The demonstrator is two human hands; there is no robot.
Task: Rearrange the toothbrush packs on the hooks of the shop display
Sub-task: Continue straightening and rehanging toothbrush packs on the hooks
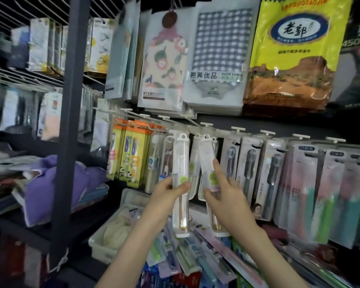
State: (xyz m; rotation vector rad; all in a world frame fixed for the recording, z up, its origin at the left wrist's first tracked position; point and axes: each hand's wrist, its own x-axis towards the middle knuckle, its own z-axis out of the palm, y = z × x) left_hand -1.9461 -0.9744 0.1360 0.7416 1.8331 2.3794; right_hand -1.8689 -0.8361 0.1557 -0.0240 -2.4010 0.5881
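My left hand (168, 193) grips a clear tube-shaped toothbrush pack (181, 163) with a white cap, held upright just below the row of white hooks (205, 126). My right hand (227, 196) holds a second, similar clear pack (208, 161), tilted left, index finger stretched up along its front. Both packs' hang holes sit close under the hooks; I cannot tell whether either is on a hook. More clear packs (195, 159) hang behind them. Orange-topped toothbrush packs (133, 156) hang to the left, grey and pink packs (268, 177) to the right.
Towel packs (218, 59) and a yellow bag (293, 53) hang on the row above. A dark upright post (68, 121) stands left. A white tray (104, 244) and a pile of loose toothbrush packs (195, 260) lie below my hands. Purple cloth (56, 183) lies on the left shelf.
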